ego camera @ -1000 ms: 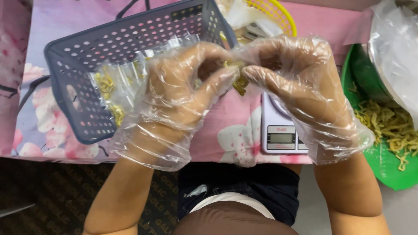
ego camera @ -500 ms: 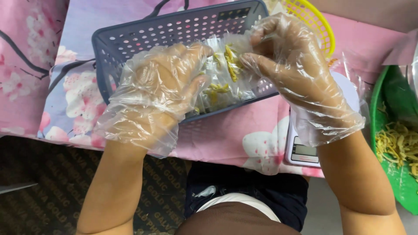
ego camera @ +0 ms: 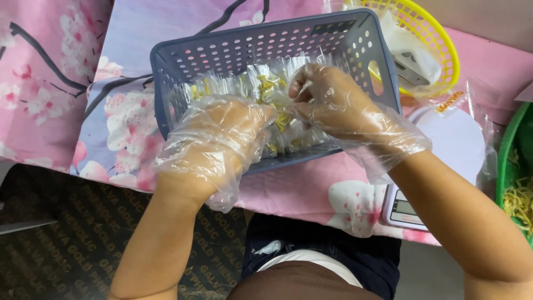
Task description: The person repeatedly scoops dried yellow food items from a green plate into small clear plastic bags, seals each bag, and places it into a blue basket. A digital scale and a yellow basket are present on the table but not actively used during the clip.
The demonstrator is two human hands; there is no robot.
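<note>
Both my hands wear loose clear plastic gloves. My left hand (ego camera: pixel 214 141) and my right hand (ego camera: pixel 333 105) are inside a blue-grey perforated plastic basket (ego camera: pixel 222 53). Between them they hold a clear plastic bag of yellow noodle-like snack (ego camera: pixel 277 114), low over several similar filled bags (ego camera: pixel 222 86) packed in the basket. My right fingers pinch the bag's top edge. My left fingers close on its lower side.
A white digital kitchen scale (ego camera: pixel 449 150) sits right of the basket. A yellow mesh basket (ego camera: pixel 438 44) holds a stapler (ego camera: pixel 413 64) at the back right. A green bowl of loose yellow strands (ego camera: pixel 516 194) is at the far right. A pink floral cloth (ego camera: pixel 61 83) covers the table.
The bag, held up in front of me a second ago, has come down and left into the blue-grey basket with both hands still on it. The view has shifted left.
</note>
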